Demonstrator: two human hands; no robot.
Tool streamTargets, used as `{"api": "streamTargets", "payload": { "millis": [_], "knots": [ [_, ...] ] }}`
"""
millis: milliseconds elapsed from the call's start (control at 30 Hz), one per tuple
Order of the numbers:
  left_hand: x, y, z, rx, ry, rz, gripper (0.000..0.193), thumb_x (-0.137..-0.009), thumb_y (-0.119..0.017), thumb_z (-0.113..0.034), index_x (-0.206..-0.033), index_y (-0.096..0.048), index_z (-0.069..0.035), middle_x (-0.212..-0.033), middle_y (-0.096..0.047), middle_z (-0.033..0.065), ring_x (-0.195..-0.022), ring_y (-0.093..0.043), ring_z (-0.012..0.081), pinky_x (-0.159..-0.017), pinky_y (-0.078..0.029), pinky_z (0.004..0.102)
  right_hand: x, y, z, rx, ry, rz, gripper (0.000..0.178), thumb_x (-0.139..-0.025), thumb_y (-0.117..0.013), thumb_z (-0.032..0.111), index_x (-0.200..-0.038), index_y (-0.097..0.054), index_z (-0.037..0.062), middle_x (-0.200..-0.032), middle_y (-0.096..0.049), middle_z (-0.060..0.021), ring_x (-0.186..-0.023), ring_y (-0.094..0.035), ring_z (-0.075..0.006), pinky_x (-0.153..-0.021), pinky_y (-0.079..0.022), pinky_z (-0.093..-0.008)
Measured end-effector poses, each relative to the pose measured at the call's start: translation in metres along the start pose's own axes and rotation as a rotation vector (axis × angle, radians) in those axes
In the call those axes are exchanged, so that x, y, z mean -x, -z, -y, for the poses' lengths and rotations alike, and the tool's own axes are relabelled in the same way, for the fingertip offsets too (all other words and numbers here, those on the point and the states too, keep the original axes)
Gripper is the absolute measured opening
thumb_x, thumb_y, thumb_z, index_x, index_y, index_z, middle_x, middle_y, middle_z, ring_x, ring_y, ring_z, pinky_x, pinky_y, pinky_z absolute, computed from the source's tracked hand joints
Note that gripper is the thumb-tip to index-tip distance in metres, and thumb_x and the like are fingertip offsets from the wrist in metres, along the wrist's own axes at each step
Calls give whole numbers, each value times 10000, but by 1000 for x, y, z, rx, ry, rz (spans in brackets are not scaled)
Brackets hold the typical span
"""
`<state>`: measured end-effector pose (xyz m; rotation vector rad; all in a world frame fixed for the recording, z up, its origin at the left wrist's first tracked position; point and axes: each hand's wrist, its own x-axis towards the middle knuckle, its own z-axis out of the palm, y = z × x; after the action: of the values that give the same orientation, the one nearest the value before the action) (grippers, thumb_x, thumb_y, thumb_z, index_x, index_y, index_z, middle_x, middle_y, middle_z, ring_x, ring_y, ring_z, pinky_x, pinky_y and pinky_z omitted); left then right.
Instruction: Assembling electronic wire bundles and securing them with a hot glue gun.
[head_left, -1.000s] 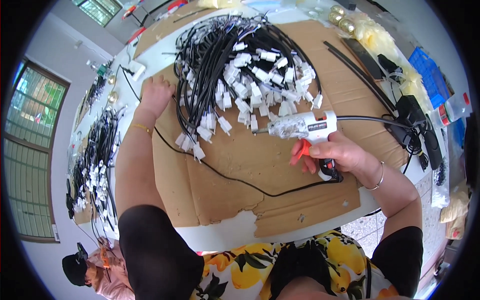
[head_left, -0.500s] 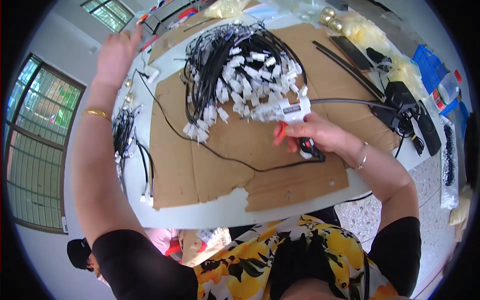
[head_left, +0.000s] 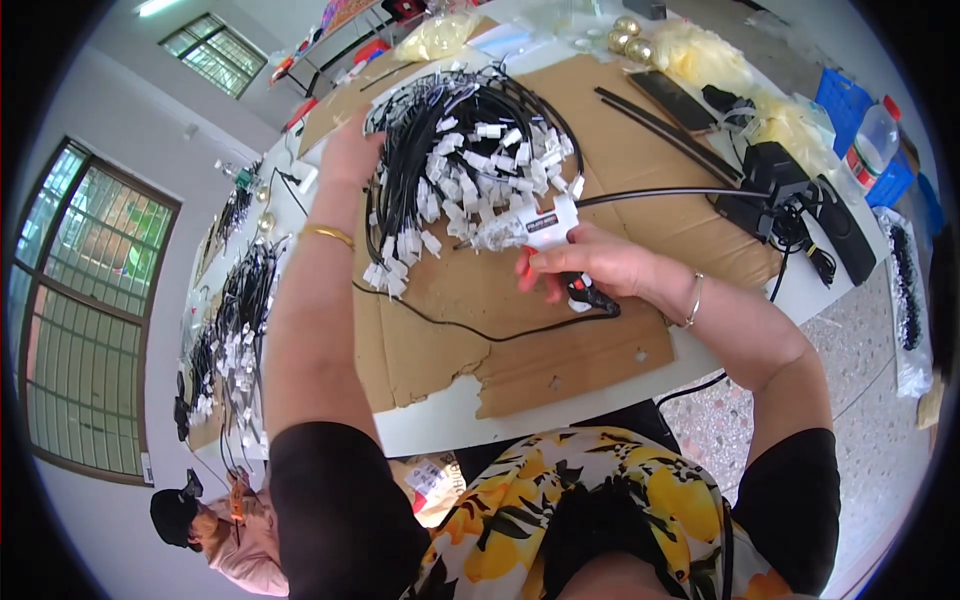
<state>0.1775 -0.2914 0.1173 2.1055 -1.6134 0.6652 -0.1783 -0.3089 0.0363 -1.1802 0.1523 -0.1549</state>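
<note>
A hot glue gun (head_left: 548, 228), white with an orange-red trigger and a dark handle, is gripped in my right hand (head_left: 605, 262). Its nozzle points left, just below a large heap of black cables (head_left: 400, 180) with white plastic connectors (head_left: 470, 190). Beside the upper left edge of that heap is my left hand (head_left: 350, 155), its back toward me. Its fingers reach in among the cables and are partly hidden, so whether they hold one does not show. Brown cardboard (head_left: 540, 350) lies under the heap.
More cable bundles (head_left: 235, 330) lie at the table's left. To the right are black strips (head_left: 670, 135), a power adapter (head_left: 775, 175), a plastic bottle (head_left: 872, 145) and a blue crate (head_left: 850, 105). A black cord runs over the cardboard. Another person (head_left: 240, 535) sits at lower left.
My left hand has come down and right, from beyond the table's left side to the cable heap. My right hand keeps its hold on the glue gun. The view has shifted, showing more of the left.
</note>
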Motion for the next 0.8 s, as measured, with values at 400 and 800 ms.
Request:
{"api": "streamTargets", "payload": {
  "millis": [400, 800],
  "knots": [
    [116, 58, -17, 533, 312, 68, 247, -812, -531, -86, -1050, -583, -43, -876, -637, 70, -728, -600, 121, -626, -455, 220, -5, 5, 6, 167, 22, -89, 337, -772, -575, 288, -942, -576, -2, -821, -630, -83, -582, -545, -110, -545, -452, -236],
    [160, 21, -52, -43, 276, -21, 169, -722, -580, -200, -809, -633, -66, -775, -620, 159, -731, -598, 323, -650, -483, 407, -4, -1, 0, 181, 41, -72, 363, -795, -539, 300, -986, -534, -8, -847, -614, -121, -581, -539, -108, -583, -481, -250]
  ]
}}
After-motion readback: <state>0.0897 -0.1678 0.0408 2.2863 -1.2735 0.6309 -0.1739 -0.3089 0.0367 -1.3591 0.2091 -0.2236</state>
